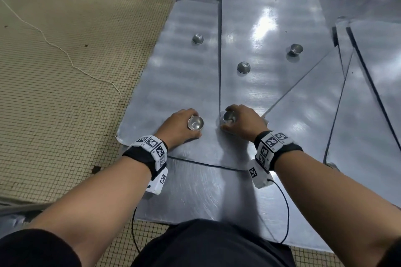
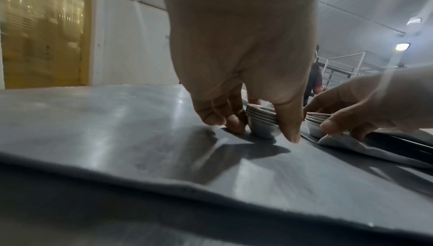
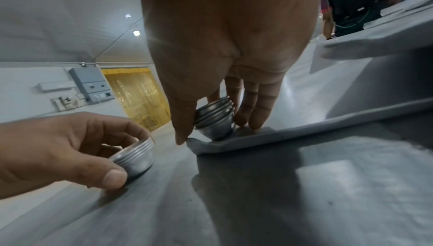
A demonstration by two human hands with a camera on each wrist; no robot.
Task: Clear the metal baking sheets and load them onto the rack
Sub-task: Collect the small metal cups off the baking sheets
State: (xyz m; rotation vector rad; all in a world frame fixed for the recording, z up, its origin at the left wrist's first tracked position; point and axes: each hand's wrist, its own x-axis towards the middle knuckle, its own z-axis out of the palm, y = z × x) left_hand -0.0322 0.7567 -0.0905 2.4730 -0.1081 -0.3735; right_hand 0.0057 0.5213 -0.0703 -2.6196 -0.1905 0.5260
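Note:
Two flat metal baking sheets lie side by side on a steel table, the left sheet (image 1: 173, 76) and the middle sheet (image 1: 271, 34). My left hand (image 1: 189, 124) (image 2: 263, 131) grips a nested stack of small metal cups (image 1: 196, 123) (image 2: 261, 120) standing on the left sheet. My right hand (image 1: 225, 121) (image 3: 215, 129) grips a second stack of cups (image 1: 230, 116) (image 3: 214, 118) at the near left corner of the middle sheet. Single cups remain: one upside down (image 1: 198, 38) on the left sheet, another upside down (image 1: 243, 67) and one upright (image 1: 296, 49) on the middle sheet.
More baking sheets (image 1: 368, 84) overlap at the right of the table (image 1: 195, 191). Tiled floor (image 1: 65, 71) with a white cord (image 1: 71, 63) lies to the left. A person in dark clothes (image 3: 356, 0) stands beyond the table's far end. No rack is in view.

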